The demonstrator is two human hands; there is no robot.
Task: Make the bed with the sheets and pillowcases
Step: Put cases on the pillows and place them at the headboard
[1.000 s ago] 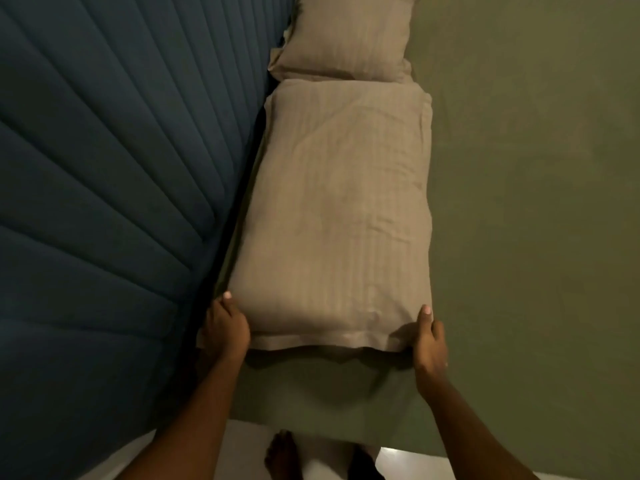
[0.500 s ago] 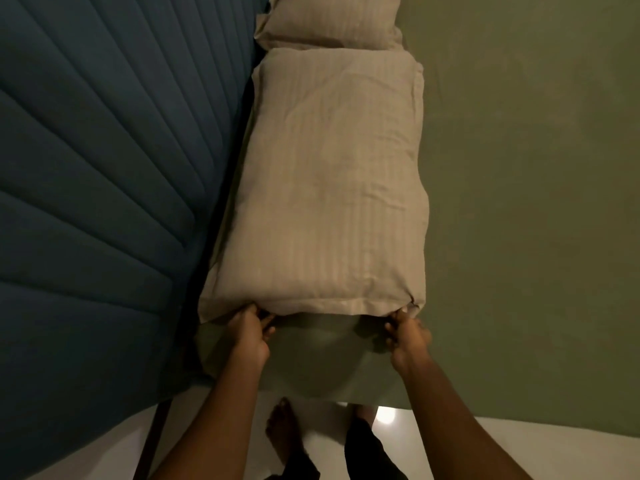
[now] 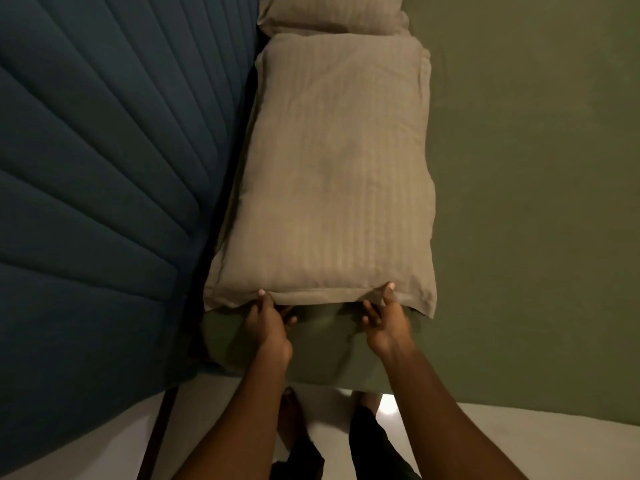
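A padded headboard (image 3: 104, 188) in dark blue-teal fabric fills the view from 7 to 11 o'clock. Its stitched channels fan outward like spokes, narrow near 12 o'clock and broad toward 8 o'clock. A dark, narrow gap (image 3: 225, 188) runs along its inner edge, slanting from 12 o'clock down toward 7 o'clock, where a thin dark frame strip (image 3: 157, 441) meets the floor. The floor (image 3: 519, 441) is pale and glossy, spanning the bottom from 4 to 8 o'clock, with 1 small bright glare patch (image 3: 388, 407) near 6 o'clock. Light is dim and warm throughout, leaving the headboard's folds in soft shadow.
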